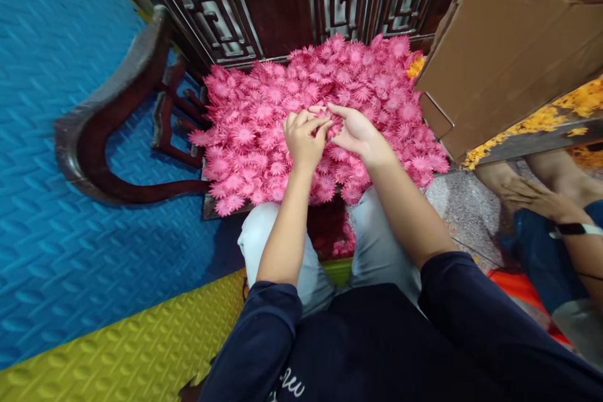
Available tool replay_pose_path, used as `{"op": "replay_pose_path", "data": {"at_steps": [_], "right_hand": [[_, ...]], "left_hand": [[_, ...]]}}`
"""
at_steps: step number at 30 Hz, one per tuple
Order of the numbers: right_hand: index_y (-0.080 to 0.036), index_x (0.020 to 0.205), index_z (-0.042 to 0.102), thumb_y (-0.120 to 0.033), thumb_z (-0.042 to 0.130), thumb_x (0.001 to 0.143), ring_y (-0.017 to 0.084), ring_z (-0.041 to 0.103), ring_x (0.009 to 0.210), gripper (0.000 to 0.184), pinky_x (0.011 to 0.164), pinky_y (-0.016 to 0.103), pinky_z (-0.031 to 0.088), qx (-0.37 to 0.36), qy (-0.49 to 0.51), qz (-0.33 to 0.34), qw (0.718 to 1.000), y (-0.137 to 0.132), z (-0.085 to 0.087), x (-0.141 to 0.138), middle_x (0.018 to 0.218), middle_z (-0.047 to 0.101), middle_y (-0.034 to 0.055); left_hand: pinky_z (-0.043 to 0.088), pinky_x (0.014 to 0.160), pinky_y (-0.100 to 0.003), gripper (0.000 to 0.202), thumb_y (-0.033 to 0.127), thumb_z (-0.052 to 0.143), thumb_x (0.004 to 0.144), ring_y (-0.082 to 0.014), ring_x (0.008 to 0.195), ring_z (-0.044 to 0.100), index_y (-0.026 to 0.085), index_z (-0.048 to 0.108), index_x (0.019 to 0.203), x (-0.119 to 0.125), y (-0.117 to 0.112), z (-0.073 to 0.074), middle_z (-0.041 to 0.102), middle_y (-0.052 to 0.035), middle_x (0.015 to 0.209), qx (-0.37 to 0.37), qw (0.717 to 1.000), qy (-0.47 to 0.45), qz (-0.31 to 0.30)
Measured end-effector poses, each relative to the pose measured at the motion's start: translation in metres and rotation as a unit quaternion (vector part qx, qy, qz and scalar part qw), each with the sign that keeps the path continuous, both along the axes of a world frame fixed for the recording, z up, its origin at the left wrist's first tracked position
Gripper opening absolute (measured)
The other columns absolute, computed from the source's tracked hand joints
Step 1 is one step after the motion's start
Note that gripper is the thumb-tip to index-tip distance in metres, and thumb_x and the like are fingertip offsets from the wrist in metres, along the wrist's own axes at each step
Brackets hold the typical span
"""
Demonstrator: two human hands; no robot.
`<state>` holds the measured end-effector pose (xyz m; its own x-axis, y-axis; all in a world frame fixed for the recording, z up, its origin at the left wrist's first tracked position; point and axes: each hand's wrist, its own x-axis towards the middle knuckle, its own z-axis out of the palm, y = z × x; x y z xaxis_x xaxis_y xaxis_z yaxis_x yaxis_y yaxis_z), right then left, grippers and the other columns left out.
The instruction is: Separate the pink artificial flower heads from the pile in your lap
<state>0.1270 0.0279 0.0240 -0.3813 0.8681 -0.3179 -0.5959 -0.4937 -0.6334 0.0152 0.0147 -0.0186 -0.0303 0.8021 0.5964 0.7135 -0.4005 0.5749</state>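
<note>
A broad heap of pink artificial-looking flowers (pixel 245 135) with pointed petals covers the dark wooden seat in front of my knees. Over the middle of the heap, my left hand (pixel 303 138) and my right hand (pixel 357 130) meet at the fingertips. Between them is a darker pink flower (pixel 335 126), partly covered by my fingers. My left thumb and forefinger are pinched together at its edge. The fingers of my right hand curl around it from the other side, with the thumb on top.
A curved wooden armrest (pixel 89 151) rises at left above blue floor mats (pixel 38 213). Carved wooden panels (pixel 277 0) stand behind the heap. At right are a cardboard sheet (pixel 513 44), orange flowers (pixel 527 129), and another person's hand (pixel 537 198) beside their legs.
</note>
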Motion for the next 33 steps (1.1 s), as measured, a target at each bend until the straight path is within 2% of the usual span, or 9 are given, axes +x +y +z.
{"op": "replay_pose_path", "data": {"at_steps": [4, 8, 14, 16, 21, 25, 30, 33], "right_hand": [[-0.016, 0.074, 0.058, -0.018, 0.038, 0.094, 0.007, 0.046, 0.053, 0.028, 0.048, 0.016, 0.041, 0.015, -0.019, -0.004, 1.0, 0.001, -0.007, 0.003, 0.062, 0.054, -0.0015], [-0.016, 0.076, 0.059, -0.022, 0.038, 0.095, 0.007, 0.043, 0.05, 0.029, 0.047, 0.017, 0.039, 0.0, -0.016, 0.008, 1.0, 0.006, -0.011, 0.006, 0.06, 0.053, -0.0015], [-0.017, 0.07, 0.055, -0.02, 0.032, 0.096, 0.008, 0.046, 0.053, 0.034, 0.048, 0.019, 0.035, -0.048, 0.032, -0.066, 0.996, 0.009, -0.007, 0.0, 0.059, 0.057, -0.0003], [-0.018, 0.07, 0.055, -0.022, 0.034, 0.095, 0.009, 0.043, 0.052, 0.033, 0.049, 0.022, 0.034, -0.034, 0.029, -0.056, 0.997, 0.01, -0.005, -0.005, 0.06, 0.058, -0.0004], [-0.021, 0.064, 0.053, -0.043, 0.047, 0.087, 0.01, 0.039, 0.056, 0.033, 0.061, 0.026, 0.032, -0.008, -0.025, -0.083, 0.996, 0.011, -0.003, -0.013, 0.051, 0.048, -0.0025], [-0.023, 0.061, 0.049, -0.052, 0.051, 0.082, 0.011, 0.043, 0.061, 0.037, 0.07, 0.029, 0.037, 0.016, -0.06, -0.087, 0.994, 0.004, 0.002, -0.015, 0.051, 0.048, -0.0029], [-0.02, 0.08, 0.059, -0.029, 0.036, 0.095, 0.014, 0.053, 0.065, 0.028, 0.069, 0.028, 0.045, 0.009, -0.039, -0.059, 0.997, -0.005, 0.004, -0.016, 0.059, 0.058, -0.0015], [-0.02, 0.078, 0.058, -0.036, 0.04, 0.095, 0.012, 0.051, 0.059, 0.029, 0.06, 0.025, 0.044, 0.002, -0.068, -0.044, 0.997, -0.005, -0.003, -0.016, 0.059, 0.057, -0.0024]], "left_hand": [[0.042, 0.089, -0.039, 0.015, 0.035, 0.063, 0.083, -0.0218, 0.091, 0.057, 0.023, 0.072, 0.078, 0.001, -0.001, 0.001, 0.064, -0.0031, 0.082, -0.016, 1.0, -0.002, 0.0], [0.041, 0.09, -0.039, 0.016, 0.035, 0.06, 0.086, -0.0225, 0.095, 0.058, 0.025, 0.073, 0.085, 0.001, -0.001, 0.001, 0.066, -0.0038, 0.089, -0.034, 0.999, 0.013, -0.013], [0.041, 0.089, -0.037, 0.022, 0.031, 0.069, 0.079, -0.0231, 0.098, 0.058, 0.026, 0.074, 0.1, -0.001, -0.001, 0.002, 0.068, -0.0052, 0.099, -0.05, 0.997, 0.02, -0.051], [0.04, 0.09, -0.038, 0.016, 0.029, 0.07, 0.077, -0.0241, 0.095, 0.058, 0.024, 0.075, 0.091, -0.002, 0.0, 0.003, 0.068, -0.0056, 0.092, -0.052, 0.998, 0.017, -0.042], [0.036, 0.092, -0.043, 0.006, 0.028, 0.069, 0.076, -0.0265, 0.092, 0.055, 0.023, 0.073, 0.075, -0.004, 0.002, 0.003, 0.067, -0.0061, 0.086, -0.048, 0.999, 0.001, -0.013], [0.038, 0.091, -0.039, 0.01, 0.026, 0.066, 0.076, -0.0233, 0.089, 0.054, 0.02, 0.065, 0.068, -0.003, 0.002, 0.005, 0.062, -0.0048, 0.083, -0.049, 0.996, -0.071, -0.033], [0.041, 0.074, -0.027, 0.008, 0.014, 0.064, 0.071, -0.0149, 0.072, 0.052, 0.018, 0.059, 0.065, 0.0, 0.002, 0.006, 0.055, 0.0, 0.073, -0.107, 0.963, -0.233, -0.079], [0.041, 0.07, -0.024, 0.012, 0.008, 0.058, 0.071, -0.012, 0.067, 0.052, 0.017, 0.057, 0.064, 0.001, 0.0, 0.006, 0.055, 0.0021, 0.068, -0.145, 0.933, -0.319, -0.083]]}}
